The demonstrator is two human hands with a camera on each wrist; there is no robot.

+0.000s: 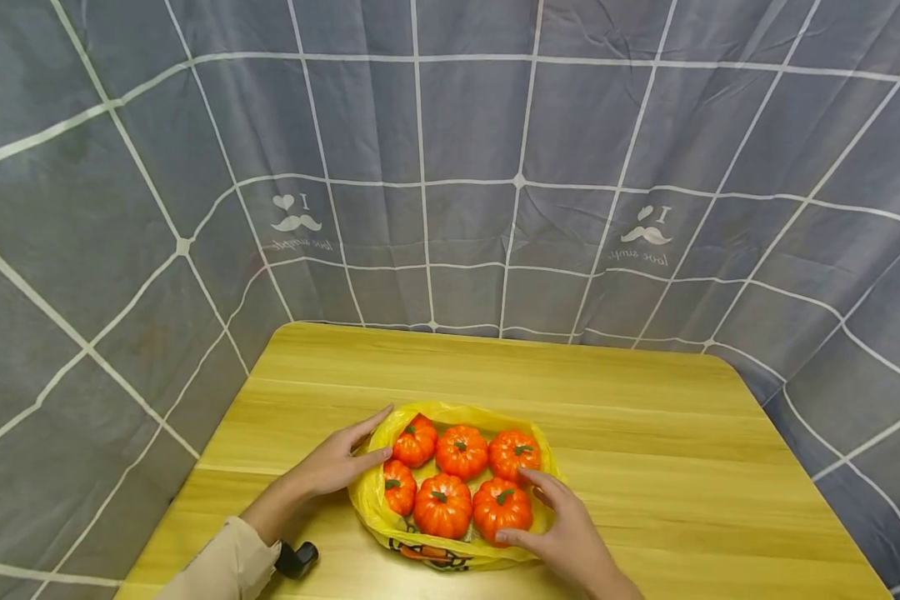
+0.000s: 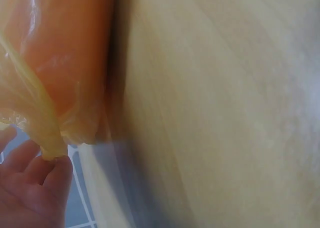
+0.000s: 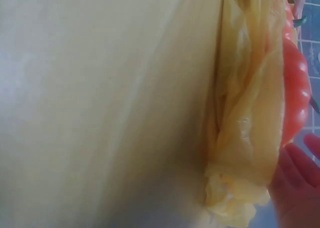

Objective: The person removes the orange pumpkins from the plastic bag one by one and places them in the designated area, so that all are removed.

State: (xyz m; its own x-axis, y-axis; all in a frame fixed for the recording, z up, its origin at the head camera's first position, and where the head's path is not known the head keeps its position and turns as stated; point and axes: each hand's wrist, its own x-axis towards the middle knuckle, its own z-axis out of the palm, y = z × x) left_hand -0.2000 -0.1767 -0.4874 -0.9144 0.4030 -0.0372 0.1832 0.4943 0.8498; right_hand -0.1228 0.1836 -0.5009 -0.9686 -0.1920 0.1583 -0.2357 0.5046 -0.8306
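The left hand (image 1: 333, 461) is half open, its fingers slightly bent and parted from the thumb; it touches the left side of the yellow plastic bag (image 1: 367, 507), with the thumb reaching over the rim, and it does not grip anything firmly. The right hand (image 1: 570, 533) is also open, the thumb and the fingers spread at two sides of the front right pumpkin (image 1: 501, 510); the right wrist view is rather dim and narrow, so I cannot say with certainty how many fingertips touch it. This pumpkin stands inside the bag with five others, all orange, shiny and with green stems, arranged in two rows of three. The front left pumpkin (image 1: 400, 490) is partly covered by the bag's edge, near the left thumb. The bag is opened wide, its mouth upward, and on its front side one sees a dark and orange print (image 1: 429, 553). It lies on the wooden bench (image 1: 660, 467), toward the near edge. Beside the pale left sleeve (image 1: 221, 562) there is a small black object (image 1: 297, 560). Around the bench hangs a grey curtain (image 1: 468, 117) with white lines and moustache prints.
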